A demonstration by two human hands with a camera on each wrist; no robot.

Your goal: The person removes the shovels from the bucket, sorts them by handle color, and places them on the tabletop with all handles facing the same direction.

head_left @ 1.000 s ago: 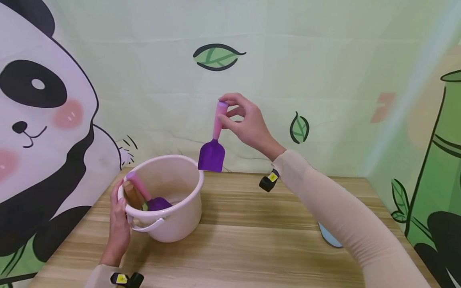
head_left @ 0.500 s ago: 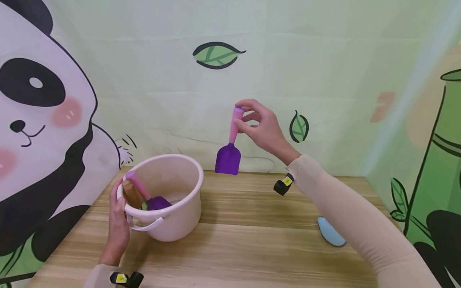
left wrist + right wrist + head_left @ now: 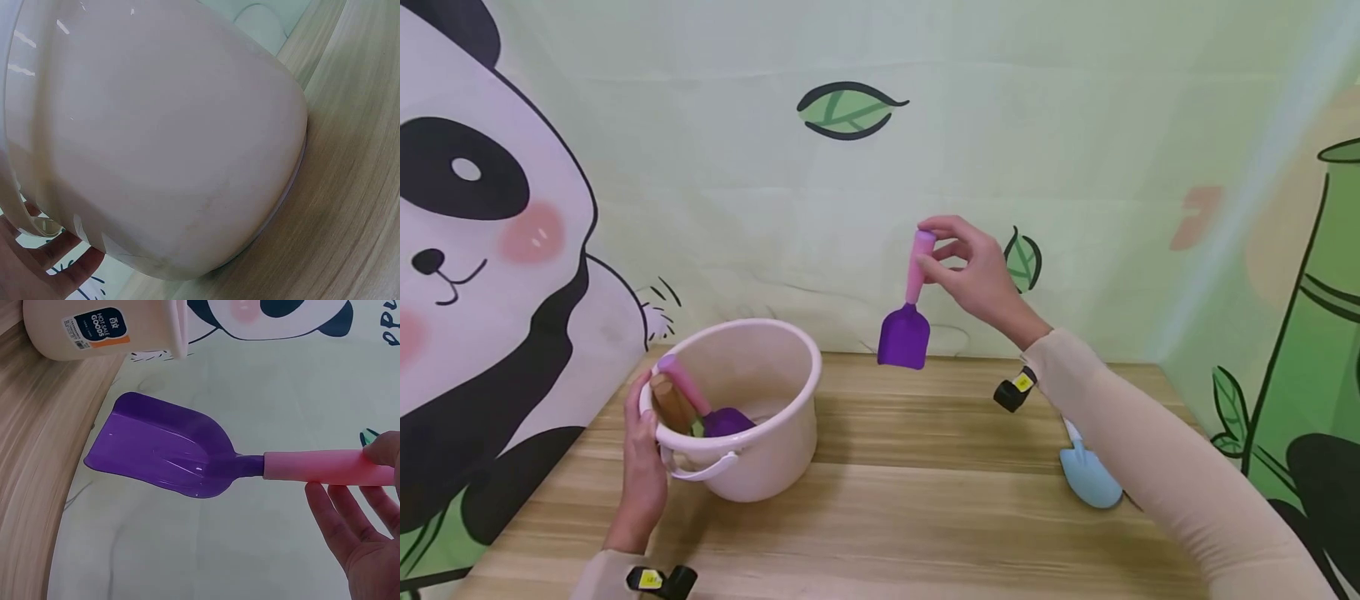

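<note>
My right hand [image 3: 973, 267] pinches the pink handle of a toy shovel [image 3: 904, 336] and holds it above the table, its purple blade pointing down. In the right wrist view the whole shovel [image 3: 169, 447] shows, with thumb and fingers at the handle's end. At the left, my left hand [image 3: 644, 475] grips the rim of a pale pink bucket [image 3: 775, 458] that stands on the table. Inside the bucket lean a second pink-handled purple shovel [image 3: 727, 422] and a brown-handled tool [image 3: 672, 406], whose lower end is mostly hidden.
A light blue toy shovel [image 3: 1092, 477] lies on the wooden table [image 3: 917, 533] at the right, partly hidden by my right sleeve. Behind the table hangs a pale green backdrop [image 3: 925, 150] with a panda and leaves. The bucket's handle [image 3: 703, 472] hangs at its front.
My right hand has carried the shovel rightward and slightly down, away from the bucket. More of the blue shovel shows now. The left hand and bucket have stayed in place.
</note>
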